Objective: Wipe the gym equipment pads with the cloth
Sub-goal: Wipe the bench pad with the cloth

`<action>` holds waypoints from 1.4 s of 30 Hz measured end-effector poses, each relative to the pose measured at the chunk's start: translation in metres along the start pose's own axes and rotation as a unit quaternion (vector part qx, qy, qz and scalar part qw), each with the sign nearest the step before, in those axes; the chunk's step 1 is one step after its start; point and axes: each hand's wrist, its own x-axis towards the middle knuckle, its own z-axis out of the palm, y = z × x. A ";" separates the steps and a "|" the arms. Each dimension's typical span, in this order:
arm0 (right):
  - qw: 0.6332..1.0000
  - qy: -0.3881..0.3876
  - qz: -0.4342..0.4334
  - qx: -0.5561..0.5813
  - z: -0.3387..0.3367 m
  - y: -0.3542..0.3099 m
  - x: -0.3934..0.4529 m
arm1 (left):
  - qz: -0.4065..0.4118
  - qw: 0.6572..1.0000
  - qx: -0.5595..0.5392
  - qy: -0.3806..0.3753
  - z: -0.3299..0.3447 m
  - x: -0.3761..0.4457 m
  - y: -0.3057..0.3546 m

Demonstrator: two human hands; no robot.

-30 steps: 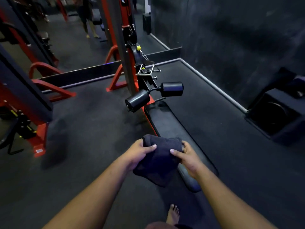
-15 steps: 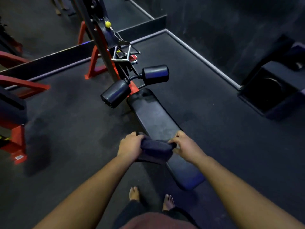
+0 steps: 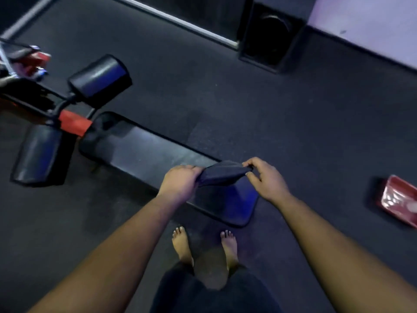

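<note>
A dark folded cloth [image 3: 222, 175] hangs stretched between my two hands, just above the near end of a long black bench pad [image 3: 144, 154]. My left hand [image 3: 180, 182] grips the cloth's left end in a closed fist. My right hand [image 3: 266, 179] pinches its right end between thumb and fingers. Two black roller pads sit at the bench's far end: one on the upper side [image 3: 100, 81] and one on the lower left [image 3: 38, 154], joined by a red bar [image 3: 74, 125].
A black speaker box [image 3: 270, 35] stands against the far wall. A red tray-like object [image 3: 399, 199] lies on the floor at right. My bare feet [image 3: 182, 247] stand at the bench's near end. Machine frame parts [image 3: 20, 62] fill the upper left.
The view has swung down and to the right, so the bench now runs diagonally. My hands have pulled the cloth out longer between them, holding it at its two ends.
</note>
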 end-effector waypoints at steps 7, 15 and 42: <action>0.993 0.107 -0.017 -0.043 0.042 0.106 -0.057 | 0.139 0.989 -0.009 0.046 0.099 0.054 0.026; 0.968 -0.132 0.129 -0.170 0.187 0.173 -0.046 | -0.007 0.992 -0.010 -0.125 0.254 0.039 -0.011; 0.933 -0.127 -0.028 -0.335 0.246 0.175 0.084 | -0.095 0.968 -0.084 -0.218 0.292 0.113 -0.061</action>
